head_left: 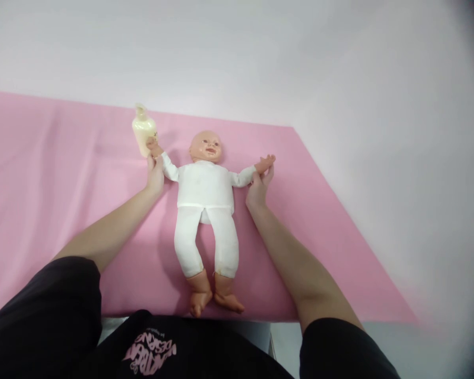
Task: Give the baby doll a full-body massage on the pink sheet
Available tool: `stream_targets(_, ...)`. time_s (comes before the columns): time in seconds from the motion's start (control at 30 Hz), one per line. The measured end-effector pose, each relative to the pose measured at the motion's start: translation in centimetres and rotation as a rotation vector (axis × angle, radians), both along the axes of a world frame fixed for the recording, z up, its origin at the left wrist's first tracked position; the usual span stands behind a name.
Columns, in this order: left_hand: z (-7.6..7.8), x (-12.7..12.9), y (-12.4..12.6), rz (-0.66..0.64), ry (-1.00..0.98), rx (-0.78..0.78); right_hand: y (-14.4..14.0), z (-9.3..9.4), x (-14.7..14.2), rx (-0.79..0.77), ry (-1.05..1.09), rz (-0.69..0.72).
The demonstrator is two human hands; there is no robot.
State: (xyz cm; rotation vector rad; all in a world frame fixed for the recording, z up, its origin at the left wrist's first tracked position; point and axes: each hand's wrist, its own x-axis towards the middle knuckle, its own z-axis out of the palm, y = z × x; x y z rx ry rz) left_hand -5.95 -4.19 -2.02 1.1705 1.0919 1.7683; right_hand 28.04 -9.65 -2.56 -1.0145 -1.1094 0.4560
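A baby doll [206,187] with a white cloth body lies on its back, head toward the far edge and feet toward me. Its arms are stretched out to both sides. My left hand [155,176] grips the doll's arm on the left, near the wrist. On the other side my right hand [259,188] holds the doll's other arm just below its plastic hand. Some of my fingers are hidden behind the doll's arms. Just behind the doll's left-side hand is a pale yellow pump bottle [142,129].
A pink sheet [122,284] covers the table, with soft folds at the left. The table's right edge slants toward me, and its near edge runs along my body. A plain white wall [237,63] rises behind.
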Motion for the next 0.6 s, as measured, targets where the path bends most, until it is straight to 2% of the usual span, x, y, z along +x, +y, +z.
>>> stream_targets(0.1, 1.1, 0.8, -1.7, -0.091, 0.216, 0.148, -1.6, 1.6, -1.4, 0.091, -0.248, 0.077)
stream_targets(0.23, 2.4, 1.9, -3.6, -0.259, 0.664, 0.279, -2.8, 2.7, -2.8, 0.048, -0.62, 0.257)
stream_targets(0.33, 2.9, 2.5, -4.2, -0.322, 0.944, 0.334, -3.0, 3.0, -3.1, 0.037, -0.816, 0.292)
stream_targets(0.4, 3.0, 2.6, -4.4, -0.312, 0.996, 0.335, -3.0, 3.0, -3.0, 0.038, -0.824, 0.276)
stream_targets(0.47, 3.1, 2.5, -4.4, -0.289, 0.968, 0.333, -3.0, 2.9, -2.9, 0.045, -0.788, 0.267)
stream_targets(0.6, 2.7, 2.0, -3.9, -0.177, 0.736, 0.34, -2.7, 2.5, -2.6, 0.027, -0.576, 0.232)
